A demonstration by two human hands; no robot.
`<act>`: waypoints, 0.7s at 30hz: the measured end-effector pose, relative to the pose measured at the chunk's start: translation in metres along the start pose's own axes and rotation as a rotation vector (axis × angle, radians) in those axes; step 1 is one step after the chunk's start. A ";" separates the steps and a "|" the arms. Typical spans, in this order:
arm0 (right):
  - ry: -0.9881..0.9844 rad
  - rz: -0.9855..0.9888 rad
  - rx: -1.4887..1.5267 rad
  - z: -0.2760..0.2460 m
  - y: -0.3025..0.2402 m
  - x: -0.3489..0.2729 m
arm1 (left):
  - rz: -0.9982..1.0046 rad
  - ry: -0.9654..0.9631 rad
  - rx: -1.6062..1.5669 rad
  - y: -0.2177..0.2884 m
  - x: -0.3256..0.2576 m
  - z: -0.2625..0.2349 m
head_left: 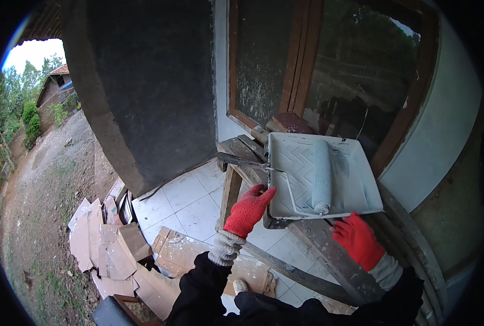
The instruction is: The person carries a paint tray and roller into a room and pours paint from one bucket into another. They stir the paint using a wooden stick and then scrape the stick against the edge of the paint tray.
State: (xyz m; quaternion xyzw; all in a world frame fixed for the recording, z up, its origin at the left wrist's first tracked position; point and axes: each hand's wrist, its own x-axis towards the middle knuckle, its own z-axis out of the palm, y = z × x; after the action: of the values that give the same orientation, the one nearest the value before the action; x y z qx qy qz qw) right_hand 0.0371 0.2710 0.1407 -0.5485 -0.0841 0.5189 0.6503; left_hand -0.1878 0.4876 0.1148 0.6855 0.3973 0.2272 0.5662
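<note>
A white paint tray (292, 154) with a zigzag-ribbed bed rests on a dark wooden trestle bench (320, 244). Across the tray lies a paint roller (322, 176), its sleeve coated pale grey-blue. The roller's wire frame (291, 190) bends over the tray's left side, joined to a dark handle (236, 160). My left hand (248, 211), in a red-palmed knit glove, is beside the tray's near left corner, fingers apart and fingertips at the rim. Gloved likewise, my right hand (357, 239) has its fingers closed about the tray's near rim. Parts of its fingers are hidden.
Flattened cardboard (185, 252) covers part of the white tiled floor (185, 196), left of the bench. A brown-framed glass window (361, 70) and a dark grey wall panel (152, 87) stand ahead. Curved boards (410, 233) lie at the right. Bare ground (46, 201) slopes away outside.
</note>
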 end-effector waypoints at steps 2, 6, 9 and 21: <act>-0.079 0.009 0.029 -0.003 0.003 -0.001 | 0.033 -0.005 0.119 0.005 0.007 -0.012; -0.032 0.006 0.011 0.000 0.004 0.006 | 0.061 -0.037 0.193 -0.003 0.030 -0.012; -0.012 0.041 0.052 0.002 0.001 0.008 | 0.158 -0.100 0.341 0.010 0.041 -0.011; 0.062 -0.065 0.208 0.000 0.012 0.011 | -0.023 -0.163 -0.030 -0.002 0.052 0.000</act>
State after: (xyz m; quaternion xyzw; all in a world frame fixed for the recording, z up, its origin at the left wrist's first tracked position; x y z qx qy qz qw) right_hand 0.0348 0.2773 0.1258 -0.4907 -0.0272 0.4864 0.7224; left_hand -0.1587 0.5296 0.1056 0.6886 0.3542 0.1702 0.6094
